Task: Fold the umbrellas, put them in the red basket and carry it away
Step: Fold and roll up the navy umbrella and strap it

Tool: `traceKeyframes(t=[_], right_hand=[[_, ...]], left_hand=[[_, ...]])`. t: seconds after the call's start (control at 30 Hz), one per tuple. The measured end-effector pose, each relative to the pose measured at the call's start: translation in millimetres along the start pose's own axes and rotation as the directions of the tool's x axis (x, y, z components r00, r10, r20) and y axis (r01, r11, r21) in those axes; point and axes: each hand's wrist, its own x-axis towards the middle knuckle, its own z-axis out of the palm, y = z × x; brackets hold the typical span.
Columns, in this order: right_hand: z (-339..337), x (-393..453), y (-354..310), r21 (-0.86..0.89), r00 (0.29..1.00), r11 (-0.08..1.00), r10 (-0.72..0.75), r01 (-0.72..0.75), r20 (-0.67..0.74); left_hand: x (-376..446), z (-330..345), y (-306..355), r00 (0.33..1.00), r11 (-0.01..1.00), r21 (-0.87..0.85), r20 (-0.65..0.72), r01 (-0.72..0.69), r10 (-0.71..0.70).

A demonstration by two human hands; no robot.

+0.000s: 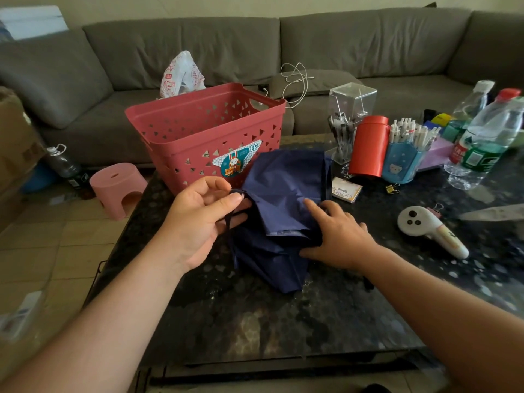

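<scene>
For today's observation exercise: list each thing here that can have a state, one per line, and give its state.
Navy blue fabric umbrella: collapsed, lying loose on the table, not strapped.
Red perforated plastic basket: upright, no umbrella seen inside.
Left hand: pinching the umbrella's strap.
Right hand: pressing the umbrella's fabric down.
Red cylindrical tin: upright, lid on.
Clear plastic water bottle: red cap on.

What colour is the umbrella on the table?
Navy blue umbrella, seen in the head view.
</scene>
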Motion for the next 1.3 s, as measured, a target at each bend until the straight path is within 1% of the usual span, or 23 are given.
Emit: traceKeyframes(t=[0.07, 0.1, 0.23, 0.3, 0.37, 0.43, 0.53, 0.6, 0.67, 0.73, 0.77, 0.8, 0.87, 0.97, 1.03, 1.1, 1.17, 1.23, 1.3], right_hand=[[-3.0, 6.6, -0.4, 0.084, 0.999, 0.996, 0.033, -0.029, -0.041], [-4.1, 9.1, -1.1, 0.084, 0.998, 0.995, 0.051, -0.048, -0.036], [-1.8, 19.6, -4.1, 0.022, 0.986, 0.986, 0.165, -0.165, 0.036], [0.6, 23.8, -4.7, -0.023, 0.979, 0.980, 0.198, -0.198, 0.050], [3.4, 28.1, -3.6, -0.081, 0.982, 0.979, 0.188, -0.185, 0.036], [4.6, 30.6, -4.9, -0.105, 0.990, 0.985, 0.142, -0.140, 0.019], [-1.4, 31.1, -9.6, -0.135, 0.998, 0.990, 0.054, -0.049, 0.028], [-14.1, 30.6, -11.5, -0.087, 0.998, 0.996, 0.033, -0.029, 0.046], [-26.5, 28.8, -9.7, -0.026, 0.997, 0.999, 0.037, -0.036, 0.061], [-35.8, 25.5, -4.6, 0.047, 0.996, 0.998, 0.038, -0.042, 0.079], [-39.2, 23.6, -2.2, 0.134, 0.994, 0.990, 0.036, -0.050, 0.101], [-41.8, 21.1, -0.4, 0.245, 0.991, 0.967, 0.034, -0.065, 0.130], [-48.7, 14.1, 1.4, 0.442, 0.982, 0.889, 0.040, -0.120, 0.186], [-57.7, 6.2, 6.8, 0.585, 0.966, 0.785, 0.063, -0.203, 0.250], [-63.3, 1.7, 12.1, 0.671, 0.931, 0.673, 0.072, -0.310, 0.358], [-65.9, -5.0, 16.1, 0.729, 0.862, 0.513, 0.043, -0.453, 0.505], [-61.7, -11.6, 17.1, 0.760, 0.812, 0.383, -0.045, -0.524, 0.582], [-52.2, -16.7, 16.8, 0.769, 0.776, 0.321, -0.139, -0.553, 0.616], [-43.2, -20.4, 16.0, 0.747, 0.727, 0.332, -0.210, -0.576, 0.654]], left_hand=[[0.4, 3.1, -0.2, 1.000, 1.000, 0.000, 0.031, 0.003, -0.003], [1.1, 4.3, -0.7, 0.999, 1.000, 0.008, 0.036, 0.004, -0.004], [4.4, 8.3, -1.7, 0.999, 1.000, 0.019, 0.034, 0.012, -0.013], [4.9, 8.6, -1.6, 0.998, 0.999, 0.022, 0.046, 0.031, -0.032], [4.8, 8.1, -1.9, 0.996, 0.998, 0.039, 0.071, 0.047, -0.050], [4.4, 7.1, -1.1, 0.994, 0.998, 0.042, 0.094, 0.054, -0.057], [5.2, 6.7, 1.7, 0.990, 0.996, -0.013, 0.114, 0.083, -0.081], [6.2, 5.9, 3.9, 0.985, 0.988, -0.082, 0.126, 0.129, -0.118], [6.6, 4.6, 4.1, 0.980, 0.985, -0.082, 0.138, 0.153, -0.141], [6.2, 4.1, -0.7, 0.982, 0.991, 0.022, 0.138, 0.130, -0.132], [5.9, 4.6, -4.0, 0.985, 0.989, 0.104, 0.130, 0.102, -0.115], [6.0, 5.3, -7.6, 0.989, 0.980, 0.188, 0.116, 0.066, -0.089], [5.5, 7.0, -13.8, 0.993, 0.946, 0.324, 0.108, -0.001, -0.036], [3.2, 9.6, -19.8, 0.989, 0.905, 0.424, 0.148, -0.042, -0.024], [0.5, 10.5, -21.8, 0.983, 0.856, 0.509, 0.185, -0.090, -0.007], [-2.7, 11.2, -23.1, 0.972, 0.824, 0.538, 0.227, -0.175, 0.059], [-5.3, 11.8, -24.7, 0.956, 0.815, 0.519, 0.262, -0.257, 0.135], [-4.4, 11.1, -26.9, 0.953, 0.796, 0.536, 0.255, -0.280, 0.163], [-4.9, 7.2, -26.3, 0.951, 0.733, 0.612, 0.263, -0.296, 0.165]])
